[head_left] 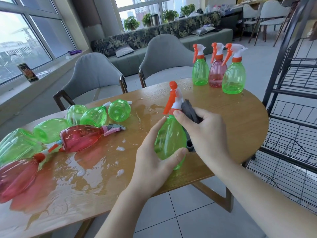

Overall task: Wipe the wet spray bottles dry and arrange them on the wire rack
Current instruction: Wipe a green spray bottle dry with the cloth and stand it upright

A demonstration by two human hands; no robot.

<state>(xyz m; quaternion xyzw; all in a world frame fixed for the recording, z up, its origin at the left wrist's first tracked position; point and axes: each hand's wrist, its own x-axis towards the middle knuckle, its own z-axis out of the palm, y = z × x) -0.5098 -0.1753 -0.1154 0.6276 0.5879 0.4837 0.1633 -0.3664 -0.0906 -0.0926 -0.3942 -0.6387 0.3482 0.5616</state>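
Head view, near to far. Left hand point(151, 162) wraps the belly of a green spray bottle point(169, 140) from the left, thumb across its lower front, fingers curled up its left side. Bottle is upright, held above the near edge of the wooden table point(240, 127), orange trigger facing left. Right hand point(205, 133) comes in from the right, gripping a grey cloth point(189, 112) and pressing it against the bottle's neck and right side; thumb tip sits on the shoulder just under the collar. Cloth tail hangs down behind the bottle's right flank.

Left of the hands: water puddles point(82, 170) and foam spots on the tabletop, then a heap of lying bottles, a red spray bottle point(80, 137) touching several green ones point(94, 115).

Far right table edge: three upright bottles close together, green point(200, 73), pink point(217, 74), green point(233, 78).

Black wire rack point(295, 107) stands just beside the table on the right. Two grey chairs point(96, 74) behind the table.
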